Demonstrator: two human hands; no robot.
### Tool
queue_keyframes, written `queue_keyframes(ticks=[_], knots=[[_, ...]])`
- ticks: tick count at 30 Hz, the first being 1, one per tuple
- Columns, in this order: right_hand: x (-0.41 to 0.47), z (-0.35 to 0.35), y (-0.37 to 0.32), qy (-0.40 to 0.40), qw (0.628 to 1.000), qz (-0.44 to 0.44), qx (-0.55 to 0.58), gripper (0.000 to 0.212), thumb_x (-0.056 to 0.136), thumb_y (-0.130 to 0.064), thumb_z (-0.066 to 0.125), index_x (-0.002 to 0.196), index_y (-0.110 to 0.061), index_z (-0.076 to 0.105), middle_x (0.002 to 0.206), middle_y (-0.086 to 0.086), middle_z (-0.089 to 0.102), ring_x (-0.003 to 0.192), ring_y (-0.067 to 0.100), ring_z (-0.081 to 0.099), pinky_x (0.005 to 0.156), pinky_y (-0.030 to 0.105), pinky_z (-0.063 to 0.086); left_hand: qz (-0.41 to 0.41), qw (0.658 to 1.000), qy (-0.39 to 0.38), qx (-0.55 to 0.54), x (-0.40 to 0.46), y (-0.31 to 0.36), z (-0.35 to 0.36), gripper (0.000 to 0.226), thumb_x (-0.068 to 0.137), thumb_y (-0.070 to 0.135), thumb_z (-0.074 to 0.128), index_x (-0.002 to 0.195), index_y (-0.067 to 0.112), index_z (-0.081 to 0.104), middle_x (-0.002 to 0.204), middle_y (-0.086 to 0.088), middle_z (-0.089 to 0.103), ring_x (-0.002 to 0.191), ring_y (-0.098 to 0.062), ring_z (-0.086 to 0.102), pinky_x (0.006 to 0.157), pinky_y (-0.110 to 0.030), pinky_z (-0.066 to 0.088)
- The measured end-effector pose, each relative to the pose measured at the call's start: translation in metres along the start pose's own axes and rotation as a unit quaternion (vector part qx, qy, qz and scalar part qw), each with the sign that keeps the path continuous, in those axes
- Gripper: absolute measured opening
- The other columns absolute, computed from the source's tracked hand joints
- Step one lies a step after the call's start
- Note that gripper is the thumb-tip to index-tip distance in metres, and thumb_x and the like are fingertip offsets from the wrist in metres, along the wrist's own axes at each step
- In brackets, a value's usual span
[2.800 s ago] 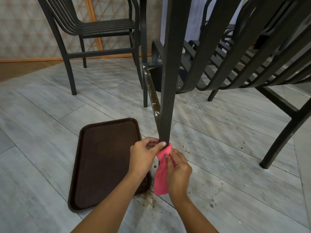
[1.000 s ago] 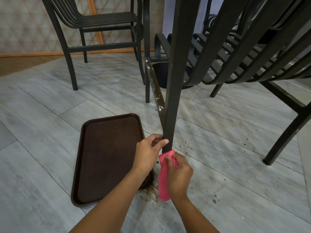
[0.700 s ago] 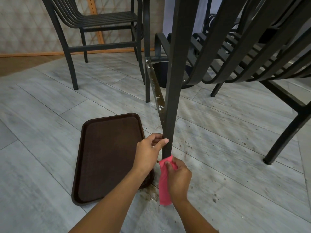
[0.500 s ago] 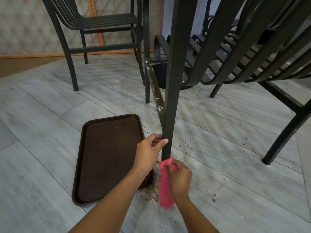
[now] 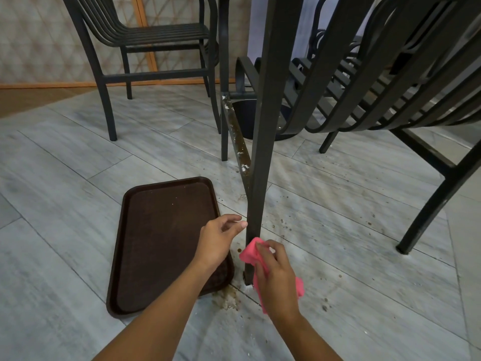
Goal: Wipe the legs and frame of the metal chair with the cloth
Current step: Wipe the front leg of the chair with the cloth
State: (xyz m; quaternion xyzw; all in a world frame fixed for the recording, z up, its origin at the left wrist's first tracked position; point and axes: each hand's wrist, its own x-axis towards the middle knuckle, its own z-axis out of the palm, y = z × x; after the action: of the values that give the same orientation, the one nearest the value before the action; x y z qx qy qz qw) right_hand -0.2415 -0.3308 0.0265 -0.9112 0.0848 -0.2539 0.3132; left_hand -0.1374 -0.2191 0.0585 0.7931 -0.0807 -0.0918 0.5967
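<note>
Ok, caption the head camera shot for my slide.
Right hand presses a pink cloth against the chair leg near the floor, beside a brown tray.

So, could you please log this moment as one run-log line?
step: wiping chair leg | right hand: holds pink cloth on leg | left hand: free beside leg

I saw my right hand (image 5: 276, 280) hold the pink cloth (image 5: 251, 252) against the chair leg (image 5: 256, 204) near its foot. My left hand (image 5: 217, 239) hovered just beside the leg, fingers loose, above the brown tray (image 5: 156, 230).
</note>
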Motion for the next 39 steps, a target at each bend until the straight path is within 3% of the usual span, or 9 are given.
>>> queue_keyframes(ticks=[3,7,9,12,17,33,39], knots=[[0.009,0.0,-0.004,0.056,0.998,0.009,0.015,0.038,0.078,0.001,0.07,0.114,-0.011,0.065,0.116,0.005,0.055,0.083,0.007,0.054,0.066,-0.001,0.038,0.002,1.0,-0.006,-0.007,0.001,0.002,0.003,0.03,0.079,0.037,0.071,0.105,0.022,0.07,0.091,0.007,0.07,0.09,-0.002,0.065,0.082,-0.026,0.053],[0.016,0.015,-0.004,0.089,0.982,0.126,0.108,0.036,0.086,-0.01,0.064,0.121,-0.012,0.06,0.119,0.0,0.054,0.096,0.005,0.051,0.08,0.007,0.04,0.002,1.0,-0.012,-0.021,0.003,0.004,0.011,0.03,0.077,0.03,0.075,0.105,0.021,0.069,0.087,0.015,0.069,0.085,0.003,0.065,0.072,-0.012,0.05],[0.016,0.025,-0.004,0.092,0.972,0.17,0.137,0.033,0.086,-0.009,0.064,0.119,-0.011,0.061,0.115,0.001,0.06,0.092,0.002,0.054,0.083,0.012,0.045,0.001,0.999,-0.03,-0.026,0.002,0.003,0.015,0.031,0.076,0.026,0.075,0.106,0.019,0.069,0.086,0.016,0.07,0.082,0.005,0.066,0.066,-0.008,0.049],[0.016,0.034,-0.002,0.109,0.963,0.189,0.159,0.03,0.085,-0.004,0.063,0.114,-0.011,0.065,0.108,0.001,0.066,0.085,-0.004,0.057,0.078,0.004,0.044,0.009,0.999,-0.044,-0.026,0.0,-0.003,0.019,0.03,0.077,0.018,0.075,0.107,0.018,0.07,0.083,0.018,0.07,0.078,0.009,0.065,0.065,-0.003,0.046],[0.012,0.043,0.006,0.106,0.963,0.196,0.151,0.028,0.085,-0.006,0.063,0.113,-0.006,0.065,0.108,0.006,0.068,0.095,0.016,0.064,0.087,0.029,0.052,0.013,0.999,-0.036,-0.028,0.002,-0.009,0.022,0.028,0.078,0.015,0.074,0.106,0.018,0.07,0.084,0.017,0.07,0.079,0.008,0.066,0.068,-0.003,0.046],[-0.004,0.053,0.02,0.08,0.964,0.216,0.13,0.021,0.084,-0.003,0.064,0.104,-0.007,0.069,0.094,0.002,0.068,0.079,0.01,0.061,0.071,0.002,0.038,0.042,0.999,-0.019,0.006,0.001,-0.016,0.024,0.026,0.079,0.022,0.073,0.105,0.025,0.068,0.086,0.019,0.07,0.082,0.006,0.065,0.078,-0.01,0.05],[-0.006,0.053,0.021,0.055,0.956,0.248,0.147,0.02,0.085,-0.002,0.062,0.102,-0.011,0.07,0.09,-0.002,0.066,0.075,0.001,0.058,0.067,0.002,0.04,0.041,0.999,-0.017,0.014,0.0,-0.015,0.026,0.028,0.082,0.022,0.07,0.109,0.023,0.066,0.09,0.018,0.069,0.085,0.007,0.063,0.079,-0.008,0.048]])
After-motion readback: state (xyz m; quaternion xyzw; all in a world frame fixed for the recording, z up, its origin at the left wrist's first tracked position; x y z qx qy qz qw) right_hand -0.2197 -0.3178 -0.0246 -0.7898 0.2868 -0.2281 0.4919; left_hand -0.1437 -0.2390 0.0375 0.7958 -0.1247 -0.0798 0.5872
